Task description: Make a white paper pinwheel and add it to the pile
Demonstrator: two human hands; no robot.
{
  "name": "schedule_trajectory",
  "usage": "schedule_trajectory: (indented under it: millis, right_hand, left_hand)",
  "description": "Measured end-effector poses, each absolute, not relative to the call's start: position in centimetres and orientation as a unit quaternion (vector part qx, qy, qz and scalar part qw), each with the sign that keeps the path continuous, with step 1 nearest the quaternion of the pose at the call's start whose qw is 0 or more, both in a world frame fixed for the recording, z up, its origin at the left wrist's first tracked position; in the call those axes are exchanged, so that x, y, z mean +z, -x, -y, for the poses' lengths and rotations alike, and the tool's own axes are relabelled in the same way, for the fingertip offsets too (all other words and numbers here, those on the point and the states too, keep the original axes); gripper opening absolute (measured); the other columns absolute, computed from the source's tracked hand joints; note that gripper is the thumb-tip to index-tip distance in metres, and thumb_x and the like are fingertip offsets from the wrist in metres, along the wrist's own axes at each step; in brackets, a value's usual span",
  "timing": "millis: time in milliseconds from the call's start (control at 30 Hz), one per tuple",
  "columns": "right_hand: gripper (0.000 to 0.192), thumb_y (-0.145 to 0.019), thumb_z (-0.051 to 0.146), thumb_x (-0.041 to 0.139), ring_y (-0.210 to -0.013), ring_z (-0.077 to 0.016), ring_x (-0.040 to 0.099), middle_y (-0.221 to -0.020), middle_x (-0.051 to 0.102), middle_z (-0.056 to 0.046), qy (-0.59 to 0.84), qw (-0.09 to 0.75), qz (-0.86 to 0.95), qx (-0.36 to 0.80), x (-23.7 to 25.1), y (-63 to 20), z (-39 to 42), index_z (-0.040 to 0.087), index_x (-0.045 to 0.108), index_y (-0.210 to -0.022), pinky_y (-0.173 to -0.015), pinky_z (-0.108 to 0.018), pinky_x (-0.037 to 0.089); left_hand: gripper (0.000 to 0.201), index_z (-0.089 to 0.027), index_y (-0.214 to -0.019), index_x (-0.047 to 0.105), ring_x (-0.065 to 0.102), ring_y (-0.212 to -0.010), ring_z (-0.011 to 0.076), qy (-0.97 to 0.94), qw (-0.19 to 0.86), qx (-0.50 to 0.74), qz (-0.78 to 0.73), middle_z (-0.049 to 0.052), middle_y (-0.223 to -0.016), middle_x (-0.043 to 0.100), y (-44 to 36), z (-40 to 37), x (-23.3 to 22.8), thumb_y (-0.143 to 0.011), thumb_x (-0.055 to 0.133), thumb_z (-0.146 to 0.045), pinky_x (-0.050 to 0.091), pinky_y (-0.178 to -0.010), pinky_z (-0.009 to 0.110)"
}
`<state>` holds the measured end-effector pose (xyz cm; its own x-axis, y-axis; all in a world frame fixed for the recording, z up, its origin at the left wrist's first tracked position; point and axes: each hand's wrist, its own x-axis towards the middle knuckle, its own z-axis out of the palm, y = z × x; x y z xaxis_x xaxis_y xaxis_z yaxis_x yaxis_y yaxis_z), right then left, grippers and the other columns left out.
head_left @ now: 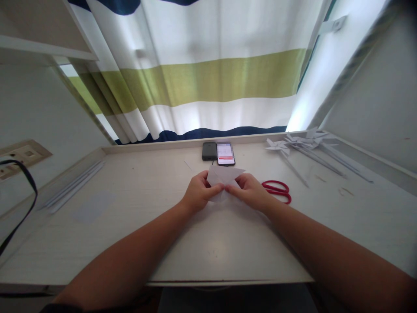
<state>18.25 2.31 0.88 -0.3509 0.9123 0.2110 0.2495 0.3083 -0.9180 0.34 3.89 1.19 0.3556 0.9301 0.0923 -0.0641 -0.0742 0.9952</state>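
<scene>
Left hand: your left hand (198,191) pinches the near left edge of the white paper piece (224,176), thumb on top.
Right hand: your right hand (250,191) pinches the same paper from the right; the fingertips of both hands meet at its middle.
Paper: folded, pointed corners showing above your fingers, held low over the centre of the worktop (137,204); whether it touches the surface cannot be told.
Scissors: red-handled scissors (276,190) lie flat just right of your right hand.
Phones: a dark phone (209,151) and a lit phone (226,154) side by side at the back edge.
Far right: paper pinwheels (302,145) on thin sticks, piled in the corner.
Left edge: pale paper rods (76,184) lying along the rim.
Room: striped curtain (208,78), white, green and navy, hangs behind the worktop; wall socket (22,155) at left with a black strap (24,198).
</scene>
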Motion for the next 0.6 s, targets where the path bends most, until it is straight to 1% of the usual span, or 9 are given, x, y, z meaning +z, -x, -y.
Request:
schedule_trajectory:
  millis: [167, 367, 467, 600]
  right_hand:
    - [0.029, -0.080, 0.033, 0.058, -0.085, -0.0219, 0.064, -0.092, 0.071, -0.005, 0.415, 0.410, 0.692, 0.425, 1.17, -18.07, -2.10, 0.014, 0.068, -0.099, -0.073, -0.029, 0.049]
    - [0.024, -0.080, 0.033, 0.058, -0.074, -0.0196, 0.063, -0.083, 0.070, -0.005, 0.429, 0.399, 0.687, 0.430, 1.31, -18.17, -2.08, 0.013, 0.069, -0.088, -0.063, -0.025, 0.047]
    - [0.023, -0.080, 0.032, 0.058, -0.068, -0.0178, 0.061, -0.080, 0.070, -0.005, 0.434, 0.396, 0.678, 0.442, 1.26, -18.23, -2.10, 0.012, 0.068, -0.086, -0.058, -0.024, 0.044]
    - [0.023, -0.079, 0.030, 0.058, -0.068, -0.0174, 0.061, -0.079, 0.070, -0.004, 0.424, 0.399, 0.668, 0.463, 1.36, -18.20, -2.01, 0.012, 0.069, -0.089, -0.058, -0.023, 0.044]
  left_hand:
    - [0.048, -0.013, -0.101, 0.052, 0.064, -0.071, 0.0168, -0.610, 0.553, 0.435, -0.364, 0.005, -0.083, 0.068, -0.24, -3.93, 0.87, -0.064, 0.077, -0.030, 0.050, -0.064, 0.026]
    - [0.046, -0.014, -0.100, 0.051, 0.065, -0.068, 0.0164, -0.589, 0.589, 0.436, -0.339, 0.004, -0.079, 0.067, -0.16, -4.10, 0.38, -0.066, 0.077, -0.030, 0.050, -0.061, 0.025]
    - [0.044, -0.014, -0.101, 0.051, 0.064, -0.065, 0.0151, -0.579, 0.607, 0.438, -0.323, 0.003, -0.078, 0.068, -0.18, -4.07, 0.47, -0.067, 0.076, -0.029, 0.050, -0.059, 0.024]
    - [0.048, -0.015, -0.105, 0.049, 0.065, -0.065, 0.0165, -0.578, 0.607, 0.431, -0.335, 0.004, -0.077, 0.069, -0.17, -3.96, 0.77, -0.068, 0.076, -0.028, 0.050, -0.058, 0.025]
